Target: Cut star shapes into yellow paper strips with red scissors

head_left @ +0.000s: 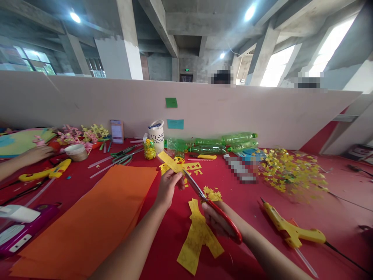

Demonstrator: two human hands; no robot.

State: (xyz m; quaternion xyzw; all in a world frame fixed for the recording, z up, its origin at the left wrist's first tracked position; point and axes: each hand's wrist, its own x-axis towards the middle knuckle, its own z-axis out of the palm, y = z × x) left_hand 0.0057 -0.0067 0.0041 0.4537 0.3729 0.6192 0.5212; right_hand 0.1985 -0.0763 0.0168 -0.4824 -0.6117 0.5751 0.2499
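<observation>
Between its fingers and thumb, my left hand (167, 189) holds a strip of yellow paper (170, 161) above the red table. My right hand (217, 217) grips red-handled scissors (223, 217), whose blades reach up to the strip's right edge. Whether the blades are parted is hard to tell. Beneath the scissors lie several yellow paper pieces (194, 243) with faint drawn outlines. Just beyond my right hand is a small pile of cut yellow stars (212, 193). Behind the strip lies a yellow offcut (192, 166) with star-shaped holes.
Orange sheets (96, 210) lie on the left, near a purple power strip (32, 229) and a yellow glue gun (46, 171). Another glue gun (291, 225) lies right. Green bottles (208, 149) and a white cup (156, 136) stand along the partition (116, 97). Another person's hand (40, 153) is far left.
</observation>
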